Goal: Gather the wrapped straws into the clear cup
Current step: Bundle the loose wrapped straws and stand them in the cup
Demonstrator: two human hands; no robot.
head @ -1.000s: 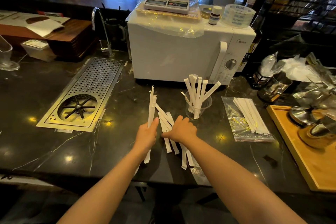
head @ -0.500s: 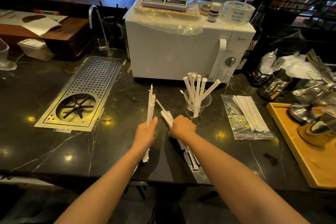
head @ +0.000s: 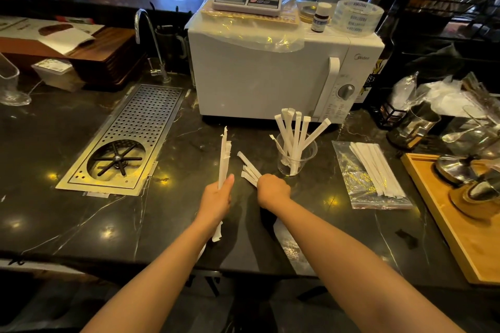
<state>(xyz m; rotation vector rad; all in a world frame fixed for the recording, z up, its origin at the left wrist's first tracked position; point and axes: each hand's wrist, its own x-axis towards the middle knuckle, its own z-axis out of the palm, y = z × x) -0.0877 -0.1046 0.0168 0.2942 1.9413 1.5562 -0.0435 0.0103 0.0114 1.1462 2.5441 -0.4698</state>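
A clear plastic cup [head: 309,155] stands on the dark counter in front of the microwave, holding several white paper-wrapped straws [head: 297,132] that fan upward. My left hand [head: 217,199] grips a small bundle of wrapped straws [head: 224,159] upright, left of the cup. My right hand [head: 273,190] is closed in a fist around another bunch of wrapped straws [head: 250,169], whose ends stick out up and to the left, just short of the cup. More wrapped straws [head: 374,169] lie on a clear plastic bag right of the cup.
A white microwave [head: 270,76] with a scale on top stands right behind the cup. A steel drain grate [head: 140,127] is set in the counter at left. A wooden tray [head: 446,213] with metal ware sits at right. The counter's front edge runs under my forearms.
My right hand has raked the spread straws on the counter into a bunch, closed on them and lifted them. The left hand kept its upright bundle nearly still.
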